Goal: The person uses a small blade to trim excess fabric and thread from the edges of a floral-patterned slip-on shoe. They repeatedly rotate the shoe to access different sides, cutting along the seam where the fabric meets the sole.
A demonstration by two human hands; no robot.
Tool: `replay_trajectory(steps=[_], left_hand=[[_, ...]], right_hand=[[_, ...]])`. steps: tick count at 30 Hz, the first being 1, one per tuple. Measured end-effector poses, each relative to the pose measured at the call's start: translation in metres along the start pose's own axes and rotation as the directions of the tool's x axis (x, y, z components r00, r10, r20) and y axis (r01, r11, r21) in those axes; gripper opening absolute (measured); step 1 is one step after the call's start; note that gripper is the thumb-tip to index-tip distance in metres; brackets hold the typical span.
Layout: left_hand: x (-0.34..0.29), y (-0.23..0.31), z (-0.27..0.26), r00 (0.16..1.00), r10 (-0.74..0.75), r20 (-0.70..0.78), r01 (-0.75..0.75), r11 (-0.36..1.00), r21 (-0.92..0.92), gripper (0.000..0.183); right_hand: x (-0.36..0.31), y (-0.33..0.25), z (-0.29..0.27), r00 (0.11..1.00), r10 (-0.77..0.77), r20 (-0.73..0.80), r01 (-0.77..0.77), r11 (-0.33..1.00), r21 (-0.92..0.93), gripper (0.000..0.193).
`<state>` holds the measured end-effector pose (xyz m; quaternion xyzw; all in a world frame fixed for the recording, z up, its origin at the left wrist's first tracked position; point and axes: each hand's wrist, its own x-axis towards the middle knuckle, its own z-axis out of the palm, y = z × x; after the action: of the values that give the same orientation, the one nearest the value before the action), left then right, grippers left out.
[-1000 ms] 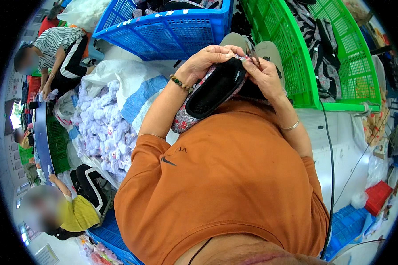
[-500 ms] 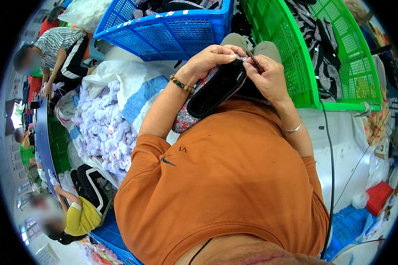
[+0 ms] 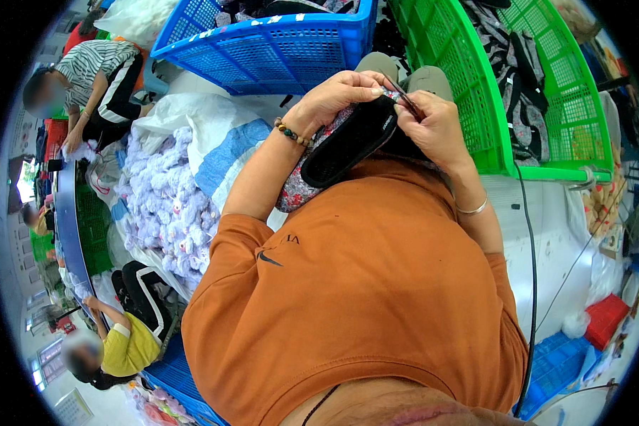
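Observation:
A floral cloth shoe (image 3: pixel 290 195) with a black lining and black edging lies across my lap, its opening facing up. My left hand (image 3: pixel 337 98) is closed on its far end, thumb and fingers pinching the flowered fabric. In my closed right hand (image 3: pixel 434 131) is a slim dark metal tool (image 3: pixel 403 98) that looks like thread snips. Its tip points toward the fabric beside my left fingertips; whether it touches cannot be made out. Another dark piece (image 3: pixel 407 148) shows partly below my right hand.
Ahead stands a blue crate (image 3: pixel 277 53) of dark and patterned pieces. A green crate (image 3: pixel 451 85) of similar pieces stands at the right. Left of me, a white-and-blue sack (image 3: pixel 224 113) holds lavender fluffy items (image 3: pixel 167 199). Two people sit farther left by a long table (image 3: pixel 74 220). A black cable (image 3: pixel 529 284) hangs at right.
The tool in my right hand has tilted, and that hand has moved slightly right. My left hand and the shoe stay nearly in place. The person in yellow has shifted posture.

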<state>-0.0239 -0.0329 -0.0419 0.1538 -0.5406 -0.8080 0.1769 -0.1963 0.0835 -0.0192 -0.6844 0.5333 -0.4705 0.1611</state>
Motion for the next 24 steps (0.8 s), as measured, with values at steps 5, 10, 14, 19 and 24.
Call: replay_trajectory(steps=[5, 10, 14, 19, 24], left_hand=[[-0.002, 0.004, -0.001, 0.999, -0.036, 0.014, 0.037, 0.995, -0.089, 0.02], [-0.003, 0.003, -0.001, 0.999, -0.028, -0.023, 0.026, 0.996, -0.091, 0.021], [-0.003, -0.001, -0.007, 0.998, -0.01, -0.062, 0.006, 0.998, -0.07, 0.02], [-0.009, 0.005, -0.007, 0.998, -0.007, -0.064, 0.0, 0.994, -0.108, 0.019], [-0.009, 0.0, -0.017, 0.997, -0.003, -0.081, -0.005, 0.995, -0.101, 0.022]], right_hand=[[-0.005, 0.006, -0.008, 0.947, 0.317, 0.054, -0.32, 0.91, 0.263, 0.014], [-0.002, -0.002, -0.008, 0.981, 0.196, -0.014, -0.192, 0.971, 0.145, 0.013], [-0.003, 0.003, 0.003, 0.991, 0.133, -0.025, -0.126, 0.973, 0.194, 0.014], [-0.005, 0.006, 0.0, 0.95, 0.305, -0.067, -0.274, 0.915, 0.296, 0.01], [-0.004, 0.0, 0.01, 0.982, 0.19, -0.002, -0.184, 0.953, 0.242, 0.013]])
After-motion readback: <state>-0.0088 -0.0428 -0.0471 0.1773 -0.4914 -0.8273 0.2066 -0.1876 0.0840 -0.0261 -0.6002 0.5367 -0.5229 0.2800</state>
